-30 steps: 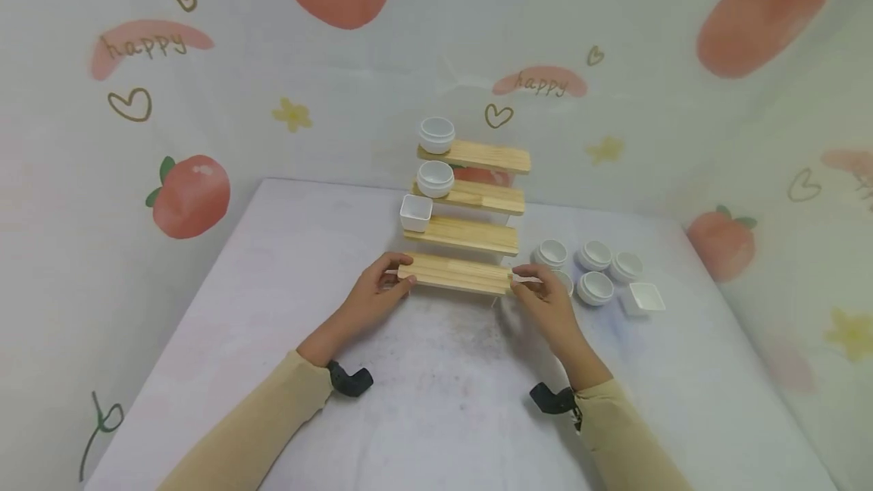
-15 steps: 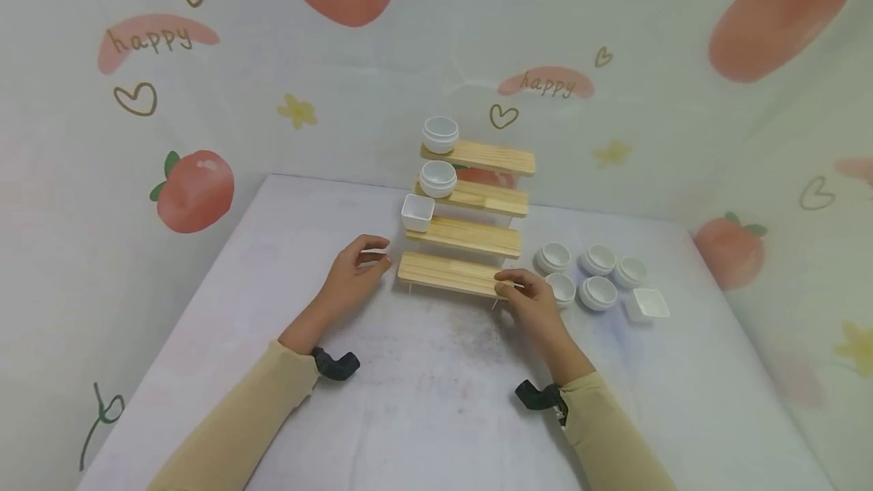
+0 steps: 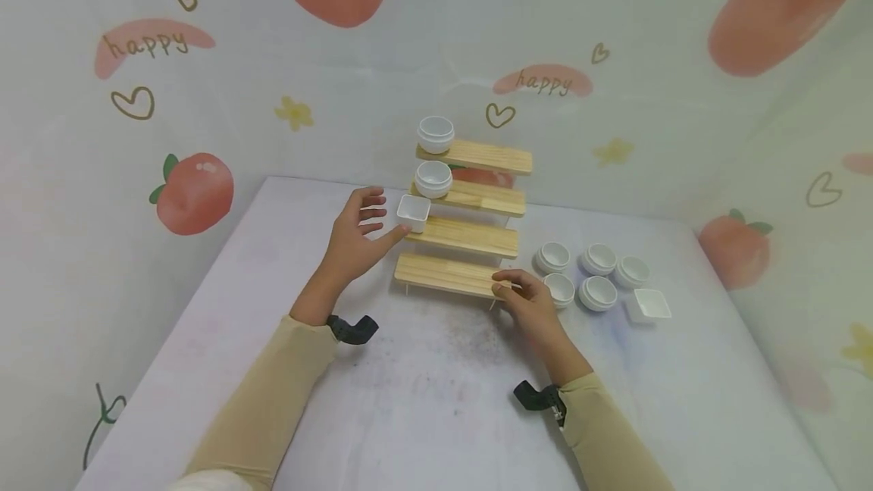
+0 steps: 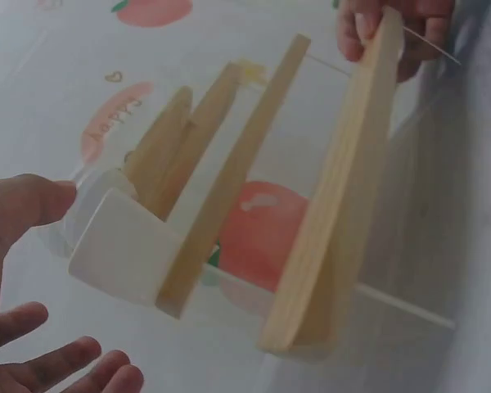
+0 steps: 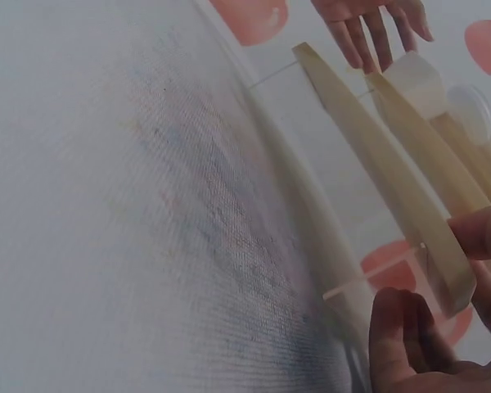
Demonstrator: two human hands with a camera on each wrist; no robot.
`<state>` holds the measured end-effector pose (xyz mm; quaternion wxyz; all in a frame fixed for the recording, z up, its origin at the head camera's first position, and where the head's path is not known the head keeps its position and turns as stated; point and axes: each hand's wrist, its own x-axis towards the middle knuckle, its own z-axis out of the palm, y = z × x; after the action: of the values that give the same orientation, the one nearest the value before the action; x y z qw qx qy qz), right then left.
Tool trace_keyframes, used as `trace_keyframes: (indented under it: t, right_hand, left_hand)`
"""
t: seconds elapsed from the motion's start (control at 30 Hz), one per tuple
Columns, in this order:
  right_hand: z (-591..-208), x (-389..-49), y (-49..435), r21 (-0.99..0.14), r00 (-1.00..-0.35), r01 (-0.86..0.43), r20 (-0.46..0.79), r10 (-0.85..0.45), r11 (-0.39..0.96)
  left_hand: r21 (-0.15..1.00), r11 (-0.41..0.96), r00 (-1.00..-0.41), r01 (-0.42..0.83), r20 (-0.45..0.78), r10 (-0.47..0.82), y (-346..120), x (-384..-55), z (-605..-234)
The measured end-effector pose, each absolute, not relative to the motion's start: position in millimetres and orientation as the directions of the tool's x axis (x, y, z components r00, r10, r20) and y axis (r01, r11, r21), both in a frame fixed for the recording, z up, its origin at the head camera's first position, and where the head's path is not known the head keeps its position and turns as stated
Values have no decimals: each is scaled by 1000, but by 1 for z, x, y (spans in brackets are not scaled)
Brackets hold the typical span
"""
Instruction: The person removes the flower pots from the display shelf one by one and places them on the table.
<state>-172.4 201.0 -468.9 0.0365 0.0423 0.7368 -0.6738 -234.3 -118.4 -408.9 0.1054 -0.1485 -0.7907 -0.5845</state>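
Note:
A tiered wooden display stand (image 3: 450,273) has several pale boards joined by clear side panels. On its left ends stand a square white bowl (image 3: 413,212) on the second board from the bottom, and round white bowls (image 3: 433,179) on the two boards above. My left hand (image 3: 358,237) is beside the square bowl with its fingers spread and its thumb tip close to the bowl's near side. My right hand (image 3: 535,309) holds the right end of the lowest board, fingers and thumb on either side of that end in the right wrist view.
To the right of the stand, several round white bowls (image 3: 598,293) and one square white bowl (image 3: 648,305) stand on the pale tabletop (image 3: 436,415). A printed cloth backdrop (image 3: 382,82) rises behind the table and on both sides.
My left hand has let go of the lowest board's left end, then moved up and forward to the square bowl, its fingers spreading. My right hand stays at the board's right end.

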Motion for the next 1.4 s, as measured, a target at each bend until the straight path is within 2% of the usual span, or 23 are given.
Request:
trace_keyframes:
  t: [0.17, 0.33, 0.7, 1.4]
  right_hand:
    - [-471, -173, 200, -990, -993, 117, -117, 8, 75]
    - [-474, -174, 202, -994, -996, 86, -86, 4, 69]
    - [-477, -169, 205, -995, -998, 52, -50, 28, 85]
    - [-484, -171, 202, -994, -998, 49, -45, 39, 100]
  left_hand:
    - [919, 247, -950, 308, 282, 135, -109, -241, -406]
    - [935, 190, -953, 298, 280, 119, -100, -243, -406]
    - [940, 207, -958, 273, 246, 147, -92, -248, -415]
    - [930, 166, -939, 327, 300, 170, -101, -248, -419]
